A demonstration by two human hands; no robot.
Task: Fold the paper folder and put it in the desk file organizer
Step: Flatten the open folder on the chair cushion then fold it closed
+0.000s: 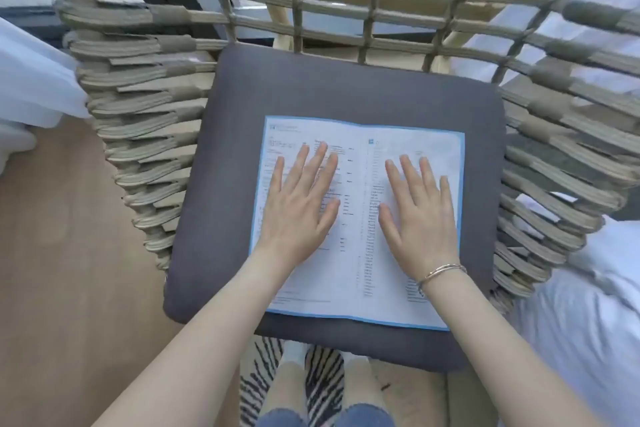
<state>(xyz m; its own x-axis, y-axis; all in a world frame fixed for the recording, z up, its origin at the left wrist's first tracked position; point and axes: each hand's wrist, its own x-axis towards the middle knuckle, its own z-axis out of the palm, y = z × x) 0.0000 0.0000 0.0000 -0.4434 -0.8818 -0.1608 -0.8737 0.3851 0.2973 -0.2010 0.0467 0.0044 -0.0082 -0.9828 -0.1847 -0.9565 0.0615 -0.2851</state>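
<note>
While the paper folder (360,218) lies wide open and flat, printed side up, its pale blue border shows on all four edges and a centre crease runs from twelve o'clock to six o'clock down the middle. Small dark print fills both halves, too blurred to read. And there are both hands pressing on it! The left hand (299,208) is spread palm-down on the left half, fingers splayed toward twelve o'clock, gripping nothing. The right hand (420,215) mirrors it on the right half, also flat and loose, nothing pinched or held. Both thumbs point in toward the crease and stay apart from each other. A thin metal bracelet (441,272) circles the right wrist, at about five o'clock from that hand.

Under the folder sits a dark grey seat cushion (346,87), with the folder lying toward its four o'clock side and bare cushion showing all round it. That cushion fills the seat of a woven chair (145,121), whose thick tan bands stack up at nine o'clock and three o'clock, while an open lattice of cords forms the back at twelve o'clock.

Down at six o'clock, a black-and-white striped rug (322,388) peeks out below the cushion's near edge, with two legs in blue denim (277,418) standing on it. Tan floor (69,270) spreads at eight o'clock. White fabric (31,80) hangs at ten o'clock, and more white cloth (581,322) bunches at four o'clock.
</note>
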